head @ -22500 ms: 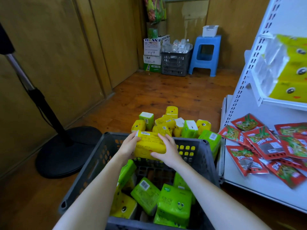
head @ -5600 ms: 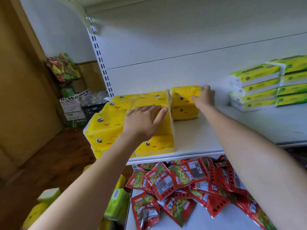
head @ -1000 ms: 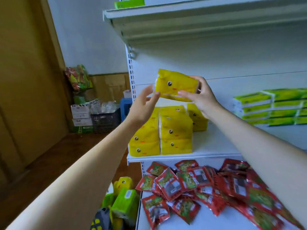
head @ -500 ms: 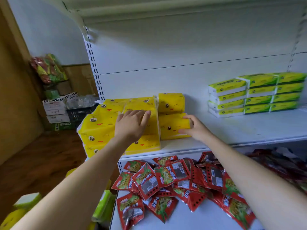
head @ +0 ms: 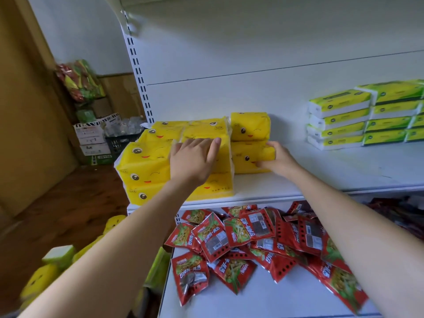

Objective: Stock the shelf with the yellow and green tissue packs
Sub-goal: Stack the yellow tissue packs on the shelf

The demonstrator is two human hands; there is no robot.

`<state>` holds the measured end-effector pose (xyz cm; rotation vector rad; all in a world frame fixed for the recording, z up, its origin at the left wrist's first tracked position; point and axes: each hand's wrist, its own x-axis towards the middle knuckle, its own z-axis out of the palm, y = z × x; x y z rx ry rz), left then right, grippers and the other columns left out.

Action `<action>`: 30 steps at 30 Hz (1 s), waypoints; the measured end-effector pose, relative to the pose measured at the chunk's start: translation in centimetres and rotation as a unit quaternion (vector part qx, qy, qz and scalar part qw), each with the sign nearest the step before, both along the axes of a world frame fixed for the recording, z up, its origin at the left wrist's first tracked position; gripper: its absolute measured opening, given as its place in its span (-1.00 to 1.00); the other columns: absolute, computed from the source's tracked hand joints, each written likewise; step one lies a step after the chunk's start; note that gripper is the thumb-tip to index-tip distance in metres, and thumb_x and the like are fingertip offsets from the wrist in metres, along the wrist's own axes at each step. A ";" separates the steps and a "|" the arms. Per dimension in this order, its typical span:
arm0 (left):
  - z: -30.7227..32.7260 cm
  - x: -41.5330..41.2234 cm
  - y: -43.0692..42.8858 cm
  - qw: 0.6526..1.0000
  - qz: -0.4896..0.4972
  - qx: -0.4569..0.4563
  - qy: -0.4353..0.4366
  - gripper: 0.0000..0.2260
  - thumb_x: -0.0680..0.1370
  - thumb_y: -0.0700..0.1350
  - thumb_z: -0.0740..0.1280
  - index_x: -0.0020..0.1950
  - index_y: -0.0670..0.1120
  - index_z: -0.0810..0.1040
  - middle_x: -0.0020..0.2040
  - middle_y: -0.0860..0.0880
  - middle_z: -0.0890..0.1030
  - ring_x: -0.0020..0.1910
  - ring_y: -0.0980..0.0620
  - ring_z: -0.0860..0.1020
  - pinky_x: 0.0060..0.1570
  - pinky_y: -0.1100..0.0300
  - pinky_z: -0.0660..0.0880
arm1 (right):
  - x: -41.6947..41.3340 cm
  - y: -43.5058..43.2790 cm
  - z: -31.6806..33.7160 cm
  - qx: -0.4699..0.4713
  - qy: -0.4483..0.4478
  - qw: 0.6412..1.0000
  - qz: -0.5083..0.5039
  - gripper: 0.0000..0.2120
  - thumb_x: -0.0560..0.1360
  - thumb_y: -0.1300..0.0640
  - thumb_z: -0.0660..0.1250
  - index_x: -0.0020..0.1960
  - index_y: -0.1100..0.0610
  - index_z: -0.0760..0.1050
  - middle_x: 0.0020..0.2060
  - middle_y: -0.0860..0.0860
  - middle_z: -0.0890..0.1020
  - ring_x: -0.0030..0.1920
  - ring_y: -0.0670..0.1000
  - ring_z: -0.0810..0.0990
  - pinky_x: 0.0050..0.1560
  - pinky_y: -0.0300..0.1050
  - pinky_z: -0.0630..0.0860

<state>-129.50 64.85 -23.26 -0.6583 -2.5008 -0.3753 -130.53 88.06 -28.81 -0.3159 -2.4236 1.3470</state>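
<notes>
Yellow tissue packs with cartoon faces (head: 146,166) stand stacked at the left end of the white shelf (head: 321,171). My left hand (head: 192,161) rests flat, fingers straight, on top of the front stack. To its right a short stack of two yellow packs stands; my right hand (head: 277,159) grips the right end of the lower pack (head: 249,158), with another pack (head: 250,126) lying on top. Green and white tissue packs (head: 364,115) are stacked at the shelf's right end.
Red snack packets (head: 250,244) lie heaped on the lower shelf. Loose yellow and green packs (head: 52,267) sit on the wooden floor at lower left. Cartons and a dark crate (head: 107,136) stand by the back wall. Bare shelf lies between the yellow and green stacks.
My right hand has settled further round the lower yellow pack's right end. My left hand stays pressed on the front stack.
</notes>
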 end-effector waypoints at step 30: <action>0.1 3.1 -18.5 0.984 0.013 0.180 0.008 -0.58 0.62 0.06 0.05 0.36 -0.12 0.43 0.31 -0.10 0.51 0.31 -0.07 0.43 0.22 0.12 0.34 | 6.1 -19.8 10.3 0.244 0.280 0.913 0.167 -0.37 0.41 -0.24 0.12 0.34 0.13 0.40 0.40 0.10 0.33 0.44 0.04 0.22 0.37 -0.27 0.07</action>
